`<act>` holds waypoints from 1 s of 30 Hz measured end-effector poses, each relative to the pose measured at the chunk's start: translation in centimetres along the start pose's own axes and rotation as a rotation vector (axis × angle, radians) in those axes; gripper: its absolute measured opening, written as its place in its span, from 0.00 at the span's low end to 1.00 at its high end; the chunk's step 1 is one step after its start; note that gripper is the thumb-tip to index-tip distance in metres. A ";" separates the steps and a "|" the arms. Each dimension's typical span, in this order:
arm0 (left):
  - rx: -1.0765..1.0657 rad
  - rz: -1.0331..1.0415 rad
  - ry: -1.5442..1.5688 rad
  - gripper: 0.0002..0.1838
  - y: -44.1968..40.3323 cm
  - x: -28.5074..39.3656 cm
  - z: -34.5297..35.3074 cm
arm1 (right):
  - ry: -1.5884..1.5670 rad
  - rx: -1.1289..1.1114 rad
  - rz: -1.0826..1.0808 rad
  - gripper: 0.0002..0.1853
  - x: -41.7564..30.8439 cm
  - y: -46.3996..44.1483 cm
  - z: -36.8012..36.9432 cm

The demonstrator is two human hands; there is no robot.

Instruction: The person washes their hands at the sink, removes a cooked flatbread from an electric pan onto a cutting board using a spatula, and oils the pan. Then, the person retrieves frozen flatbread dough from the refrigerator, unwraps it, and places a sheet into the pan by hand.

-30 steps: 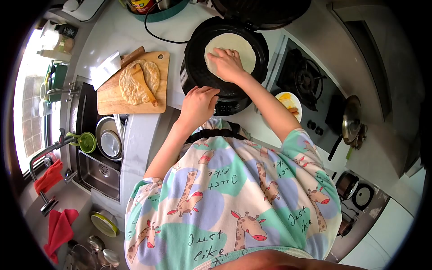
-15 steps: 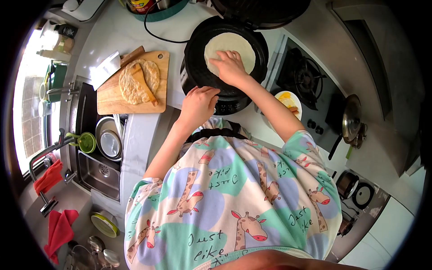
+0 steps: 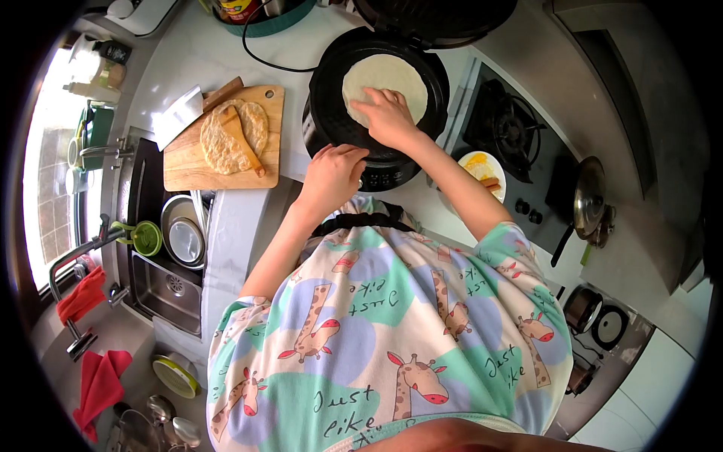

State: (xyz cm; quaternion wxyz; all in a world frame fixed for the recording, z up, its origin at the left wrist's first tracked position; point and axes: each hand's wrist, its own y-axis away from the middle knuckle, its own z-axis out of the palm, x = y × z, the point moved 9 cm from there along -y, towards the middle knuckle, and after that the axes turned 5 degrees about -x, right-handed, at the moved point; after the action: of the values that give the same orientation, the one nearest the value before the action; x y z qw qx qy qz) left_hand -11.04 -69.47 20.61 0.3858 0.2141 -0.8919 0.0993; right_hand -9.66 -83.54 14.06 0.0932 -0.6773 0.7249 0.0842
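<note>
My right hand [image 3: 390,117] reaches over the black electric griddle [image 3: 324,98], its spread fingertips touching the near part of a pale, round flatbread [image 3: 395,73]. The flatbread lies flat on the griddle's lower plate and looks unbrowned. My left hand [image 3: 337,172] is at the griddle's front left rim, fingers loosely bent, with nothing visible in it. Behind the plate, the griddle's lid [image 3: 437,19] stands raised. To the left, a browned flatbread [image 3: 215,147] lies on a wooden cutting board [image 3: 184,177], with a folded strip of flatbread [image 3: 239,137] on top.
A cleaver [image 3: 179,119] lies across the board's upper left corner. Left of the counter is a sink [image 3: 162,294] with bowls. On the right, a plate [image 3: 497,167] with yellow and brown food sits beside a gas burner [image 3: 512,124]. A cord [image 3: 263,64] runs behind the griddle.
My right hand's fingers shift very slightly on the flatbread. My left hand stays at the rim, and the flatbread keeps its place.
</note>
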 end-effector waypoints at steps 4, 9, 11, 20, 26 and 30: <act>0.028 0.009 -0.007 0.12 0.2 -0.3 0.1 | 0.035 -0.044 -0.016 0.22 -0.3 0.3 0.9; 0.027 0.003 0.001 0.12 0.1 -0.1 0.1 | 0.000 -0.036 0.001 0.22 0.0 0.3 1.2; 0.026 0.001 0.003 0.12 0.1 -0.1 0.1 | 0.001 -0.053 -0.004 0.23 0.0 0.2 1.1; 0.011 -0.002 0.006 0.12 0.1 -0.4 0.1 | -0.068 -0.075 0.042 0.24 1.3 2.1 0.7; 0.012 0.013 -0.001 0.14 0.1 0.1 0.2 | -0.050 -0.074 0.045 0.24 0.8 2.0 1.2; 0.024 0.036 -0.010 0.14 0.1 0.2 0.1 | -0.099 -0.111 0.071 0.26 0.7 1.6 0.4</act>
State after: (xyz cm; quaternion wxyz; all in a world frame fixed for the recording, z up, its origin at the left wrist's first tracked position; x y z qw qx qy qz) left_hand -11.27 -69.48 20.69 0.3769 0.2029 -0.8963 0.1157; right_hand -11.28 -83.99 13.46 0.0885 -0.6503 0.7372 0.1609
